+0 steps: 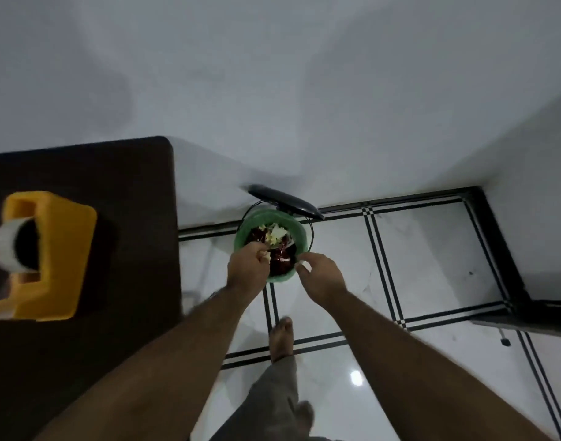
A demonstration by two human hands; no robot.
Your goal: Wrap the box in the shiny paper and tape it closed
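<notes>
Both bare forearms reach forward and down over a small round bin lined with a green plastic bag [296, 225], which stands on the white tiled floor [415, 249] against the pale wall, just past the middle of the view. The left hand [249, 265] hangs over the bin's rim at about 8 o'clock, its fingers [262, 249] curled and pinching small pale scraps of paper [267, 256]. The right hand [322, 275] sits at the rim's 5 o'clock, thumb and forefinger pinching a small white scrap [304, 266]. Inside the bin lie crumpled shiny red paper offcuts [280, 261] and some pale yellow-white bits [276, 234]. The bin's black lid [284, 202] stands tipped up at the bin's 12 o'clock, leaning at the wall. At 9 o'clock from the hands, a dark brown counter [113, 186] carries a yellow plastic tape dispenser [59, 249] with a roll of pale tape [5, 246] mounted on it, blurred at the left edge. The box to be wrapped does not show anywhere in this view; the only shiny paper in sight is the red scrap in the bin. Below the hands, at 6 o'clock, a bare foot [282, 337] stands on the black-lined tiles, with a grey trouser leg [272, 393] beneath it. A black skirting [495, 224] runs along the wall at 3 o'clock.
</notes>
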